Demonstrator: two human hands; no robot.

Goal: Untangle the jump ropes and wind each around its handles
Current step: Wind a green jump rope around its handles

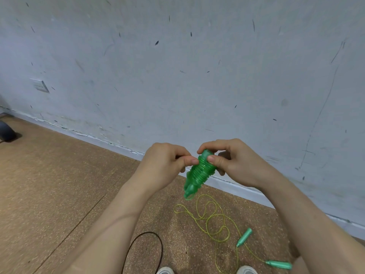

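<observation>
1. fingers, left (192,160): thumb and forefinger pressed together in a pinch at the upper coils. this is probably the rope's tail, but the strand is too small to make out. remaining fingers curled under.
2. fingers, right (212,159): thumb flat on the coils, forefinger hooked over the top end, the rest curled behind the bundle.
3. left hand (167,165), right hand (237,165): raised close together in front of the wall (177,66).
4. wound green rope (199,171): held between both hands, tilted with its lower end down-left. coils are tight, and winding looks all but finished.
5. step in hand, as judged: securing the tail. keep the right thumb clamped so the turns cannot spring loose, then tuck the end under the last coil and draw it snug.
6. second rope (213,220): yellow-green, lying in loose loops on the floor (59,184), not yet wound. its green handles (245,237) lie apart.
7. black cable (148,244): on the floor, near the feet.
</observation>
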